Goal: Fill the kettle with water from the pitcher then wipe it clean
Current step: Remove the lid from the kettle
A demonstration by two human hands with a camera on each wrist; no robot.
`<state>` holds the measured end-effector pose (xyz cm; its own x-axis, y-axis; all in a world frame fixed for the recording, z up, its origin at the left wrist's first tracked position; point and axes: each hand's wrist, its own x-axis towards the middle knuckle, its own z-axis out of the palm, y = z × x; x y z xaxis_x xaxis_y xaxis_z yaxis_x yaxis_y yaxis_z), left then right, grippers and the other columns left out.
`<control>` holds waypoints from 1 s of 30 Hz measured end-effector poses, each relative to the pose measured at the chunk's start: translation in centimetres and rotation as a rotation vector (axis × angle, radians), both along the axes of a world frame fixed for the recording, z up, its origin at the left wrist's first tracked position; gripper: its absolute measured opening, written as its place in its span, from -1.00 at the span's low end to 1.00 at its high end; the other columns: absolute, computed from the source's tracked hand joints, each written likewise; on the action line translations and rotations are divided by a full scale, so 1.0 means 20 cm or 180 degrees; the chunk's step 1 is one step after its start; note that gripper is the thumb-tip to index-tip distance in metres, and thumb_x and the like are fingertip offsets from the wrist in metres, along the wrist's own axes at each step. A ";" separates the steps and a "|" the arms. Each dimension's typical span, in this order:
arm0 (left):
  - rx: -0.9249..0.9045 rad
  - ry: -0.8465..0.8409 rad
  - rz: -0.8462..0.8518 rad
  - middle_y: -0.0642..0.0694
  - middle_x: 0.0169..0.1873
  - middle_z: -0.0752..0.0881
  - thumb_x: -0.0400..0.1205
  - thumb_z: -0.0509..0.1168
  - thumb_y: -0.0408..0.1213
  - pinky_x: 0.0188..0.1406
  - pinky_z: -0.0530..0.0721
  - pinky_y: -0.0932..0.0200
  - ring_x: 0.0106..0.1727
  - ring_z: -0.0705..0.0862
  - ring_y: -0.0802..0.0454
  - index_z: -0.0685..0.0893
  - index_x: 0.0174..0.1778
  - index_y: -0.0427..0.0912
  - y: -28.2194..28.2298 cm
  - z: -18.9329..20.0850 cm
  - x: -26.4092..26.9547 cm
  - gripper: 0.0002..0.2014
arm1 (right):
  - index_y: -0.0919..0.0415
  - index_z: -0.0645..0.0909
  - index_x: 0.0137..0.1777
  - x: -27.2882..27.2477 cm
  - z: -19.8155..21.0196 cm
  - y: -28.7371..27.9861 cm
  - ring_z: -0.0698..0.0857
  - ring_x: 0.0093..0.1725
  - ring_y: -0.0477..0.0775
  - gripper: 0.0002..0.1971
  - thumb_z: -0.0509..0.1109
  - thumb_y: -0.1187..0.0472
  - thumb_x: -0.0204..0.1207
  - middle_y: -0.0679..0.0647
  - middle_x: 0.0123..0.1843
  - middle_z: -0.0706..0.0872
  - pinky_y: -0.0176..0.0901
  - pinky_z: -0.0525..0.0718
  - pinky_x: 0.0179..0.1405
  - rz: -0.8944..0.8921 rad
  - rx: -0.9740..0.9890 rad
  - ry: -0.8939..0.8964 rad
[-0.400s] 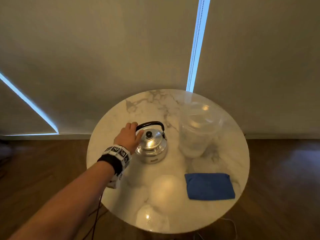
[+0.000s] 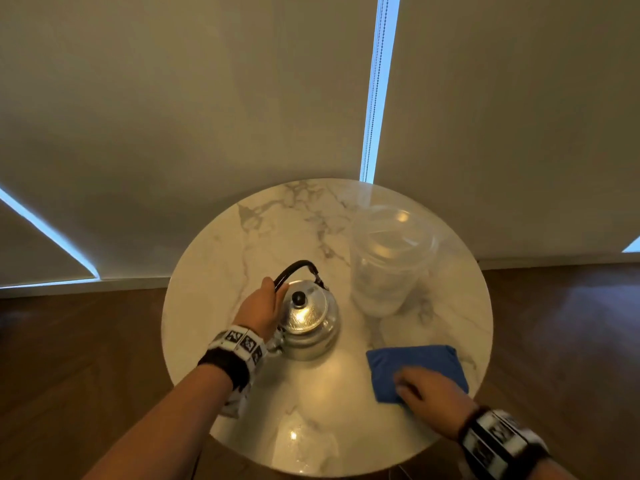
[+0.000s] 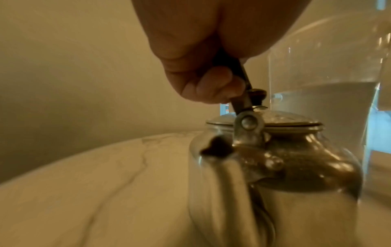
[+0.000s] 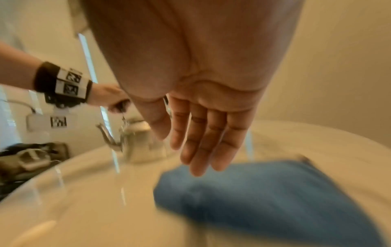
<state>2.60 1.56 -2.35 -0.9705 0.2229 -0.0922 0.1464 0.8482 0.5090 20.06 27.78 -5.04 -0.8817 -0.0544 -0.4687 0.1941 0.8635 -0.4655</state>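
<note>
A small shiny metal kettle (image 2: 308, 317) with its lid on stands left of the middle of the round marble table (image 2: 214, 258). My left hand (image 2: 261, 308) grips the left end of the kettle's dark handle (image 2: 298, 266); in the left wrist view the fingers (image 3: 211, 83) curl round the handle above the hinge of the kettle (image 3: 275, 167). A clear plastic pitcher (image 2: 389, 261) holding water stands to the kettle's right. A folded blue cloth (image 2: 429, 360) lies near the table's right front. My right hand (image 2: 426, 393) hovers flat over the blue cloth (image 4: 264, 197), fingers (image 4: 203, 138) straight.
The table's rim (image 2: 346, 474) is close to me, with dark wooden floor (image 2: 69, 358) around it. Pale roller blinds (image 2: 207, 116) hang behind the table. A dark bag with straps (image 4: 29, 160) lies beyond the table's left side in the right wrist view.
My right hand has come into view and now hovers over the blue cloth. My left hand stays on the kettle's handle, and the kettle stands where it was.
</note>
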 end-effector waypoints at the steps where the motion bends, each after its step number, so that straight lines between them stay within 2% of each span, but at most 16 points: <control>1: 0.0147 0.0024 0.0134 0.03 -0.47 0.49 0.70 -0.02 0.02 -0.45 0.36 0.14 -0.44 0.49 0.04 0.37 -0.12 -0.18 -0.01 -0.03 0.04 -0.69 | -0.03 0.54 0.13 -0.09 0.04 -0.08 0.66 0.06 -0.01 -0.82 0.14 0.05 0.65 0.00 0.11 0.71 -0.23 0.55 0.04 0.0106 -0.0074 0.0202; 3: 0.0445 0.0044 0.0448 0.00 -0.48 0.51 0.69 -0.01 0.00 -0.52 0.35 0.14 -0.46 0.50 0.03 0.40 -0.12 -0.21 -0.03 -0.09 0.11 -0.68 | 0.00 0.44 0.34 -0.26 0.10 -0.25 0.65 0.13 0.07 -0.69 0.15 -0.01 0.64 0.04 0.21 0.66 -0.09 0.55 0.11 0.0185 -0.0135 0.0614; 5: 0.0621 0.0071 0.0704 -0.03 -0.49 0.52 0.70 -0.01 -0.01 -0.58 0.33 0.17 -0.49 0.50 0.04 0.40 -0.12 -0.24 -0.05 -0.14 0.15 -0.67 | -0.03 0.32 0.44 -0.39 0.15 -0.43 0.63 0.20 0.11 -0.57 0.17 -0.09 0.60 0.05 0.32 0.60 -0.02 0.57 0.14 0.0279 -0.0120 0.0858; 8: 0.0765 -0.0012 0.1015 -0.03 -0.52 0.50 0.71 -0.04 -0.06 -0.58 0.29 0.18 -0.52 0.47 0.05 0.41 -0.10 -0.24 -0.07 -0.21 0.16 -0.69 | 0.02 0.36 0.40 -0.54 0.14 -0.65 0.60 0.24 0.12 -0.50 0.17 -0.19 0.54 0.06 0.29 0.62 0.06 0.58 0.18 0.0294 0.0085 0.0999; 10: 0.0755 -0.0171 0.1093 0.01 -0.51 0.49 0.72 -0.04 -0.08 -0.55 0.28 0.19 -0.51 0.45 0.09 0.41 -0.09 -0.16 -0.08 -0.24 0.15 -0.75 | 0.13 0.43 0.34 -0.60 0.10 -0.72 0.58 0.24 0.15 -0.54 0.16 -0.14 0.57 0.11 0.23 0.65 0.07 0.52 0.25 0.0359 0.0345 0.0941; 12: 0.0735 -0.0331 0.1078 0.03 -0.49 0.50 0.73 -0.05 -0.08 -0.49 0.32 0.15 -0.47 0.47 0.05 0.41 -0.08 -0.10 -0.09 -0.26 0.14 -0.78 | 0.20 0.45 0.33 -0.63 0.07 -0.74 0.57 0.25 0.19 -0.61 0.12 -0.03 0.64 0.16 0.25 0.64 0.07 0.50 0.25 0.0392 0.0415 0.0943; 15: 0.0806 -0.0514 0.1111 0.01 -0.45 0.52 0.72 -0.05 -0.06 -0.34 0.40 0.11 -0.35 0.53 -0.09 0.44 -0.07 -0.07 -0.10 -0.28 0.13 -0.77 | 0.26 0.46 0.30 -0.65 0.03 -0.73 0.58 0.24 0.21 -0.64 0.06 0.04 0.69 0.22 0.26 0.63 0.06 0.51 0.21 0.0548 0.0398 0.1080; 20: 0.0905 -0.0424 0.1163 0.04 -0.45 0.54 0.72 -0.04 -0.06 -0.45 0.38 0.15 -0.37 0.53 -0.05 0.47 -0.07 -0.07 -0.10 -0.29 0.14 -0.76 | 0.33 0.47 0.27 -0.63 0.04 -0.73 0.56 0.22 0.25 -0.67 0.06 0.11 0.70 0.28 0.25 0.61 0.06 0.49 0.23 0.0623 0.0197 0.1089; 22: 0.0938 -0.0419 0.1229 -0.05 -0.42 0.57 0.72 -0.04 -0.05 -0.37 0.41 0.11 -0.31 0.55 -0.12 0.50 -0.05 -0.10 -0.10 -0.30 0.14 -0.73 | 0.38 0.46 0.27 -0.61 0.07 -0.72 0.54 0.23 0.33 -0.69 0.08 0.18 0.69 0.34 0.25 0.58 0.14 0.51 0.21 0.0508 0.0018 0.1102; 25: 0.1043 -0.0410 0.1399 -0.17 -0.33 0.64 0.70 -0.06 0.00 -0.26 0.60 0.01 -0.26 0.63 -0.25 0.53 -0.01 -0.12 -0.10 -0.32 0.13 -0.67 | 0.44 0.43 0.33 -0.60 0.13 -0.71 0.47 0.31 0.36 -0.69 0.11 0.31 0.67 0.37 0.32 0.52 0.18 0.49 0.28 0.0335 -0.0211 0.1260; 28: 0.1047 -0.0381 0.1483 -0.20 -0.31 0.66 0.69 -0.07 0.04 -0.19 0.71 -0.14 -0.24 0.66 -0.28 0.53 -0.03 -0.10 -0.09 -0.32 0.12 -0.65 | 0.33 0.47 0.33 -0.62 0.16 -0.71 0.52 0.27 0.27 -0.68 0.08 0.21 0.69 0.27 0.29 0.57 0.08 0.50 0.26 0.0175 -0.0183 0.1485; 30: 0.1012 -0.0380 0.1442 -0.18 -0.30 0.65 0.69 -0.06 0.02 -0.19 0.68 -0.08 -0.24 0.64 -0.26 0.55 0.00 -0.14 -0.10 -0.32 0.09 -0.63 | 0.18 0.50 0.31 -0.60 0.16 -0.69 0.56 0.23 0.16 -0.67 0.08 0.08 0.68 0.16 0.26 0.63 0.00 0.52 0.21 0.0091 -0.0189 0.1626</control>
<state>4.46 -0.42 -8.76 -0.9626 -0.1787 -0.2036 -0.2708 0.6151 0.7405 7.96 14.03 -1.88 -0.9951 -0.0952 0.0261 -0.0941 0.8343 -0.5432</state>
